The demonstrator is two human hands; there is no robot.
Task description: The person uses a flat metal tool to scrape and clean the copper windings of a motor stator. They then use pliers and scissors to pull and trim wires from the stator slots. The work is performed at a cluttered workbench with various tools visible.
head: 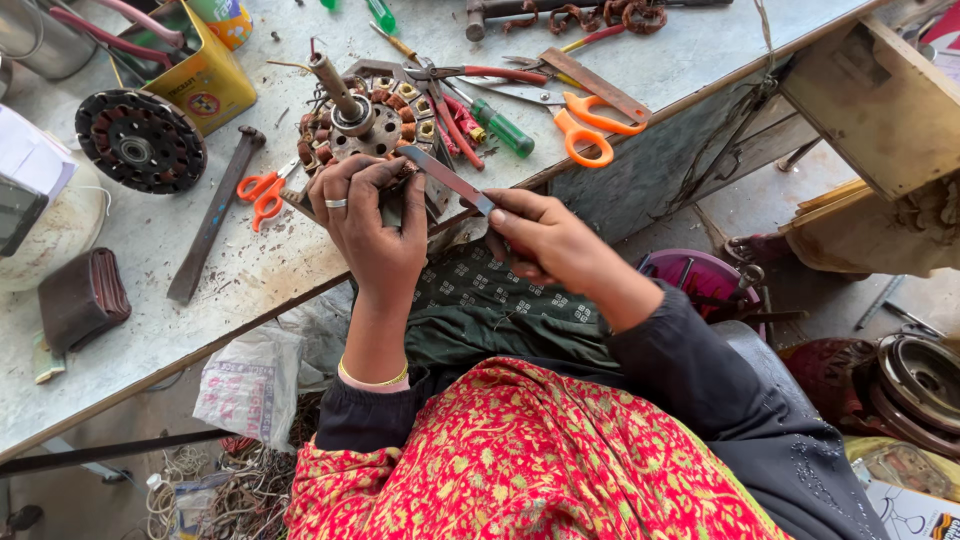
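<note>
Left hand [368, 225] gripping copper-wound motor stator [362, 125] at tabletop [150, 240] edge, right hand [540, 240] pinching flat metal blade [447, 178] against it

Two orange scissors [590, 125] [262, 192], two stators [365, 125] [140, 140], two green screwdrivers [500, 125] [381, 14].

free: bench front-left [150, 330]; blocked: scissors [585, 125], screwdriver [500, 125] beside stator [365, 125]

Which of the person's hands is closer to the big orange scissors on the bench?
Right. The right hand, gripping a flat metal blade, sits just below the big orange scissors. The left hand is farther off, resting on the copper-wound motor part.
</note>
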